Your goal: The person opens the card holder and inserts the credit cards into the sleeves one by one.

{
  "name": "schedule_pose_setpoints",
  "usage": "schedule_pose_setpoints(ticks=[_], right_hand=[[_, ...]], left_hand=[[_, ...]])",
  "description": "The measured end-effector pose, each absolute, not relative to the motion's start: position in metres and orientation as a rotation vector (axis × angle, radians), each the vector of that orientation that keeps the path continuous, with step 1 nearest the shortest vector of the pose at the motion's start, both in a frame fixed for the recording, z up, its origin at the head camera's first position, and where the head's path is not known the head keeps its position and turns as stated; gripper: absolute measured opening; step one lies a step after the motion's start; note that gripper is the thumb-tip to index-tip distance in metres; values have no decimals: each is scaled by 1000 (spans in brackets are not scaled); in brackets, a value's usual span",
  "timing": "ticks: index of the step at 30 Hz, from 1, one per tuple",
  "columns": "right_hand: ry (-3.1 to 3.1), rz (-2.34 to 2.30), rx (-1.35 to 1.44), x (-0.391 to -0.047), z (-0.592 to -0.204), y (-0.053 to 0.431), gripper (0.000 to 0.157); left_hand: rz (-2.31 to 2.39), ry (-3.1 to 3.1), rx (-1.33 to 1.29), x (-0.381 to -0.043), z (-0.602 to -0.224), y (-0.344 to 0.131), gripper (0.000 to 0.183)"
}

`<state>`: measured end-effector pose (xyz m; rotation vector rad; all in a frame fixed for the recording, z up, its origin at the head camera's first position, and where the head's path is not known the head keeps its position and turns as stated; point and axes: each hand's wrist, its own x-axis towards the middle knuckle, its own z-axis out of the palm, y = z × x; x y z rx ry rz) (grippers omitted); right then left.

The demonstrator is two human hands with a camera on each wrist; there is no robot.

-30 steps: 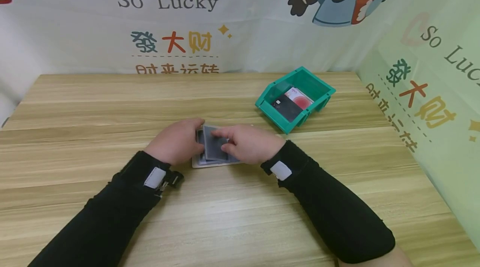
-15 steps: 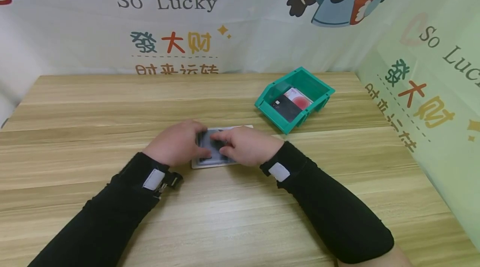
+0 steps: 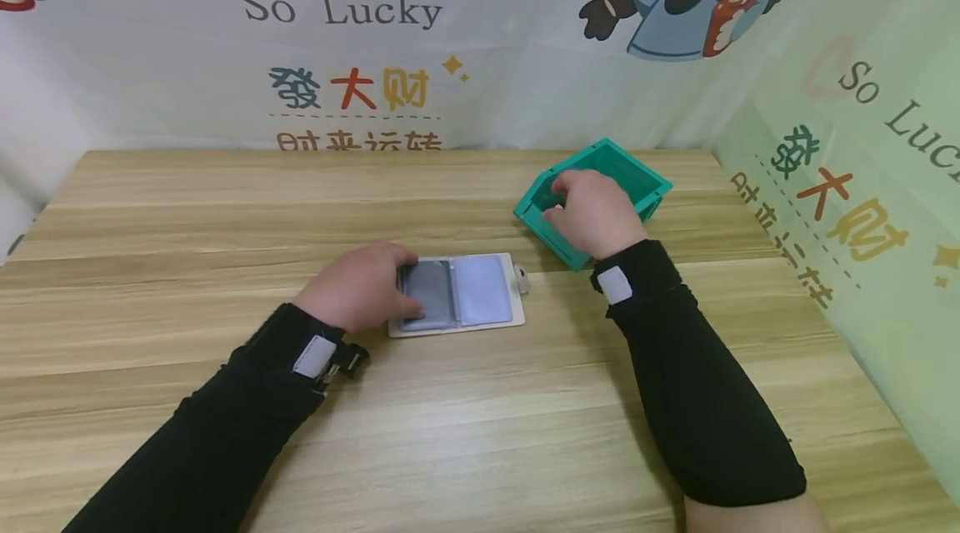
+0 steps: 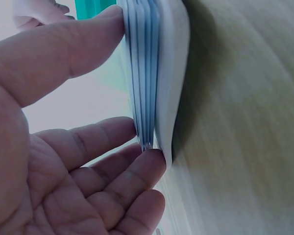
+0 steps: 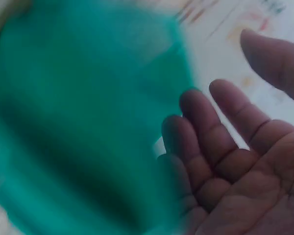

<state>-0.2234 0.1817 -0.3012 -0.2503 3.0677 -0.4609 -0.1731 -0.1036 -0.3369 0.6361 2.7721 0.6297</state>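
A card holder point(image 3: 480, 291) lies spread open on the table, its clear sleeve pages showing and a snap tab on its right edge. My left hand point(image 3: 360, 287) holds its left side; in the left wrist view the thumb point(image 4: 100, 29) touches the stacked pages point(image 4: 142, 73) and the fingertips meet their edge and the white cover point(image 4: 172, 83). Over the front of a green bin point(image 3: 648, 175) hovers my right hand point(image 3: 596, 212), hiding what lies inside. The right wrist view has its fingers point(image 5: 201, 122) spread and loosely bent beside the blurred bin, gripping nothing visible.
The wooden table point(image 3: 450, 433) stretches around the card holder, with the bin toward its back right. A printed cloth backdrop point(image 3: 510, 83) hangs behind the table and along its right side.
My right hand has left the card holder and moved right and back to the green bin. The raised page has come down flat. My left hand has stayed at the left edge.
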Motion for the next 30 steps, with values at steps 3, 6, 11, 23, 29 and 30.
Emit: schedule_pose_setpoints(ticks=[3,6,11,23,29,30], right_hand=[[3084,-300,-129,-235,-302,194,36],[3049,-157,-30,-244,-305,200,27],[2942,-6,29,-254,-311,200,24],[2878,7,76,-253,-314,192,21],[2890,-4,91,-254,-317,192,16],[2894,-5,91,-254,-317,192,16]], left_hand=[[633,2771,628,-174,-337,-104,66],[635,2772,627,-175,-338,-104,67],[640,2770,625,-175,-338,-104,67],[632,2780,641,-174,-339,-105,67],[640,2777,630,-173,-340,-105,67],[639,2777,628,-173,-340,-105,67]])
